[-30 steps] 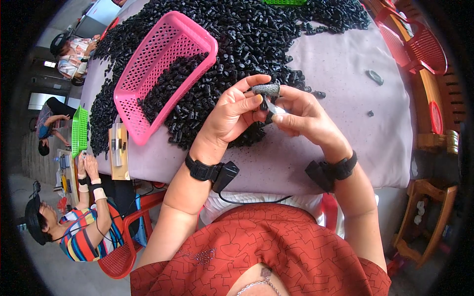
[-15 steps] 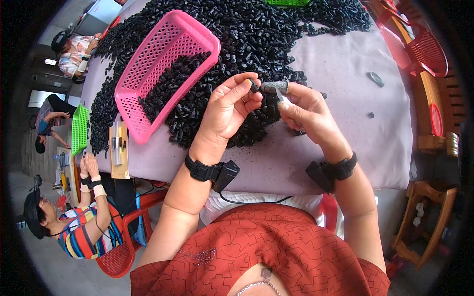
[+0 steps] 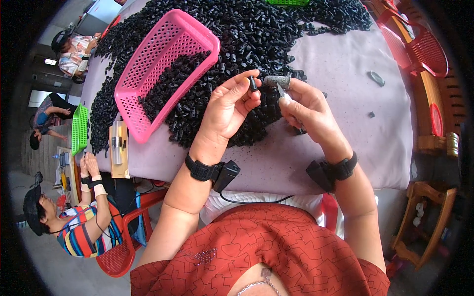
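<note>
A table (image 3: 345,74) under a pale lilac cloth fills the middle of the room, with a broad heap of small black pieces (image 3: 252,39) across its far half. Above the heap's near edge, the left hand (image 3: 229,103) pinches one black piece (image 3: 253,84) upright between thumb and fingertips, the other fingers curled loosely below. The right hand (image 3: 308,108) is half closed just beside it, gripping a small knife whose blade (image 3: 281,91) points up past the thumb; a grey textured finger cover (image 3: 277,80) sits on its forefinger. A second ago the two hands met at the work, the blade up against it — now a narrow gap parts the black piece from the blade, and the piece stands straighter than half a second ago. Left of the hands, a pink basket (image 3: 143,113) rests tilted among the pieces, with more of them inside, its place much the same throughout. A clear oval item (image 3: 376,78) and a small dark bit (image 3: 372,114) lie on the cloth to the right, unmoved. Farther out on the left, a co-worker in a striped shirt (image 3: 94,229) sits with both hands raised near a green basket (image 3: 80,129) — beyond, another person (image 3: 47,118) has bent lower.
</note>
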`<state>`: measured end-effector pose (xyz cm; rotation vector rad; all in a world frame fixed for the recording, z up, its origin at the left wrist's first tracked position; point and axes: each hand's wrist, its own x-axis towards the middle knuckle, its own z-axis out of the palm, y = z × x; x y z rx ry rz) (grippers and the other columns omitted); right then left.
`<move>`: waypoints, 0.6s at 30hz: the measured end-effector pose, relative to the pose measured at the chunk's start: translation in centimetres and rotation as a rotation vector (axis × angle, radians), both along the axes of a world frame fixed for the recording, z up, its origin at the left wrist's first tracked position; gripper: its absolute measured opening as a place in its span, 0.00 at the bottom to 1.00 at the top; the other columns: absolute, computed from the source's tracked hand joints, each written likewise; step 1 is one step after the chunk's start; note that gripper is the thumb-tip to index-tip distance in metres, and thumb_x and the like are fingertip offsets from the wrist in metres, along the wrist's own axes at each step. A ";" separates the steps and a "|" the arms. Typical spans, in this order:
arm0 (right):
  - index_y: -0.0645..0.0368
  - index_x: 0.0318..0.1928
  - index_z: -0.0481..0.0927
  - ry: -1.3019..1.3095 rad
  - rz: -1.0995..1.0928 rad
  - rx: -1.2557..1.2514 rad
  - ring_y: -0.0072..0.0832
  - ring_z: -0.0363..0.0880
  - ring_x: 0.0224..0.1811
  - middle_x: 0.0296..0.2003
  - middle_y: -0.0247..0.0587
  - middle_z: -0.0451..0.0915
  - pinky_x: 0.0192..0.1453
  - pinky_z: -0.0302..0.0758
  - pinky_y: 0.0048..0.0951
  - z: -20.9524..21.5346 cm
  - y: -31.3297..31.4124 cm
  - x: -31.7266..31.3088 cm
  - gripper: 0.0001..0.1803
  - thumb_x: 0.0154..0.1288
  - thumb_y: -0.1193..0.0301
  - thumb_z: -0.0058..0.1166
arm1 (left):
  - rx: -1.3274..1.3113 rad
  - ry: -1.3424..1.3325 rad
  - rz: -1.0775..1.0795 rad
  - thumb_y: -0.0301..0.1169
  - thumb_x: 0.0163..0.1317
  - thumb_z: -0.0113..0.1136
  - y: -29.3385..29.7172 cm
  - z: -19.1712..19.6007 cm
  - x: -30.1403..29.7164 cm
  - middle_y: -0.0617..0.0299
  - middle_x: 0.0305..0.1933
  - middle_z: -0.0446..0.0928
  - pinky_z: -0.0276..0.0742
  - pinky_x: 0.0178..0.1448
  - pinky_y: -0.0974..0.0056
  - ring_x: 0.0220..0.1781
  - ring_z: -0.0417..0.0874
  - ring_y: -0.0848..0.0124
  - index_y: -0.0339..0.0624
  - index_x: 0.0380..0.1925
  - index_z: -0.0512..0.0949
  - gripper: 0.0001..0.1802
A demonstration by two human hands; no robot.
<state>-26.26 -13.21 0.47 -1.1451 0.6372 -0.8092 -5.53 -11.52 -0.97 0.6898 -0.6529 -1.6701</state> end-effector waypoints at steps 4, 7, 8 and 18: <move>0.58 0.61 0.71 0.000 -0.010 -0.013 0.09 0.64 0.21 0.24 0.23 0.72 0.23 0.60 0.14 0.2 0.1 0.0 0.23 0.68 0.68 0.57 | -0.010 -0.012 -0.032 0.29 0.66 0.59 0.0 -0.1 -0.1 0.61 0.42 0.80 0.82 0.46 0.71 0.38 0.81 0.76 0.36 0.55 0.75 0.18; 0.58 0.64 0.69 0.023 0.035 -0.030 0.10 0.64 0.21 0.25 0.23 0.71 0.23 0.60 0.14 0.2 0.3 -0.1 0.26 0.67 0.68 0.58 | -0.021 0.001 -0.047 0.27 0.66 0.59 -0.1 -0.5 0.1 0.61 0.42 0.80 0.82 0.45 0.71 0.38 0.82 0.76 0.37 0.57 0.73 0.19; 0.57 0.65 0.68 0.029 0.064 -0.038 0.10 0.64 0.21 0.25 0.23 0.71 0.23 0.59 0.14 0.2 0.4 -0.1 0.28 0.66 0.68 0.59 | -0.020 0.002 -0.047 0.27 0.66 0.59 -0.1 -0.5 0.1 0.61 0.42 0.80 0.82 0.45 0.71 0.38 0.82 0.76 0.37 0.57 0.73 0.19; 0.57 0.67 0.66 0.035 0.116 -0.064 0.10 0.64 0.24 0.26 0.22 0.71 0.25 0.60 0.15 0.4 0.6 0.2 0.31 0.65 0.67 0.60 | 0.049 0.100 -0.113 0.24 0.64 0.60 0.2 -0.5 -0.7 0.61 0.41 0.81 0.84 0.38 0.72 0.33 0.83 0.76 0.37 0.55 0.73 0.19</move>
